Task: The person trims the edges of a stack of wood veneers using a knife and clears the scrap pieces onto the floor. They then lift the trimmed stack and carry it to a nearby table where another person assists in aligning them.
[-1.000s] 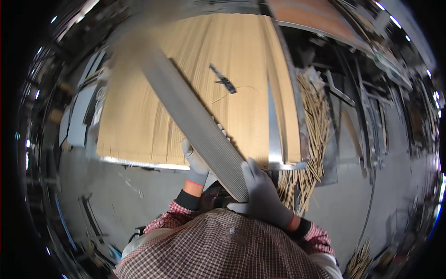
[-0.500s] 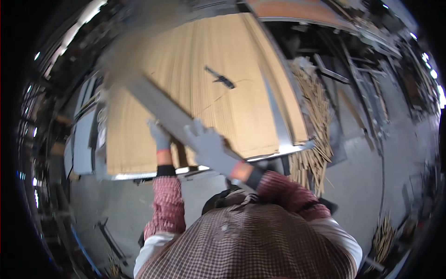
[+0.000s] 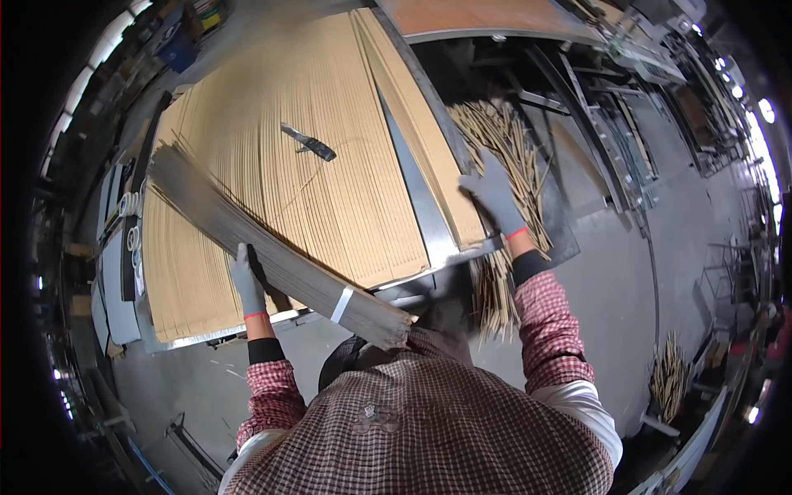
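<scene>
A long bundle of thin grey-brown strips [image 3: 272,247] lies aslant over the ribbed tan cardboard strips [image 3: 346,206] on the table. A white band [image 3: 341,304] wraps it close to its near end, which reaches my chest. My left hand [image 3: 248,280], in a grey glove, grips the bundle's near edge around mid-length; part of the fingers is hidden. At the table's right edge is my right hand [image 3: 492,195], also gloved, fingers apart and empty, beside the outermost tan strips. A black-handled utility knife [image 3: 312,147] rests on the tan strips.
Many loose thin sticks [image 3: 516,157] are heaped right of the table, with more hanging below. Metal bars [image 3: 577,124] stand beyond them. An orange-brown board [image 3: 495,16] lies at the back. White tape rolls [image 3: 132,239] sit along the left side.
My right hand has let go of the bundle and moved right to the table's edge. The bundle has come nearer to me, its banded end now showing. The view has shifted right.
</scene>
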Motion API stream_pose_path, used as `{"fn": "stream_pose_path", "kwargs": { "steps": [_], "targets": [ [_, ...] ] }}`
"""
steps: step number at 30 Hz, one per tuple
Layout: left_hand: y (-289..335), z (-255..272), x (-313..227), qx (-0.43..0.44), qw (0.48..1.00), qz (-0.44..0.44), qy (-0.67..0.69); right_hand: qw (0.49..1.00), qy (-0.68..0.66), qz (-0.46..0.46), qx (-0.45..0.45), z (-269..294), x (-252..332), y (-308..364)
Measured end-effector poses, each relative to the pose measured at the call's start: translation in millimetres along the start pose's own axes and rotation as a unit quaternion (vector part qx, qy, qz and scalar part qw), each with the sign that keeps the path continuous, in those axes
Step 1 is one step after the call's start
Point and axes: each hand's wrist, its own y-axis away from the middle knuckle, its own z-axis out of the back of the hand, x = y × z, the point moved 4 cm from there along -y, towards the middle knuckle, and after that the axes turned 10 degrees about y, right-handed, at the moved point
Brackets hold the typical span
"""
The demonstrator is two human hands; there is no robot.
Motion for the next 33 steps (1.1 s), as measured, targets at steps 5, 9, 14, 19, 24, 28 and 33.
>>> {"fn": "stream_pose_path", "kwargs": {
  "steps": [5,9,14,19,24,28,33],
  "targets": [
    [-10,21,10,0.046,0.975,0.053,-0.209,0.87,-0.42,-0.005,0.258,-75,-87,-77],
    [2,1,16,0.006,0.975,-0.017,-0.22,0.911,-0.338,0.039,0.235,-79,-75,-139],
    [19,10,-5,0.001,0.979,-0.072,-0.19,0.83,-0.488,0.015,0.269,-118,-13,-189],
    [12,-23,-6,0.035,0.971,-0.098,-0.215,0.907,-0.337,0.088,0.238,-129,-24,-239],
    [22,4,-23,-0.021,0.955,-0.11,-0.274,0.898,-0.321,0.117,0.276,-150,34,-217],
    [9,-4,-5,-0.018,0.936,-0.113,-0.332,0.836,-0.458,-0.053,0.297,-155,-65,-222],
    [23,-13,-22,-0.018,0.919,-0.13,-0.373,0.822,-0.483,-0.028,0.3,-140,-49,-189]
  ]
}}
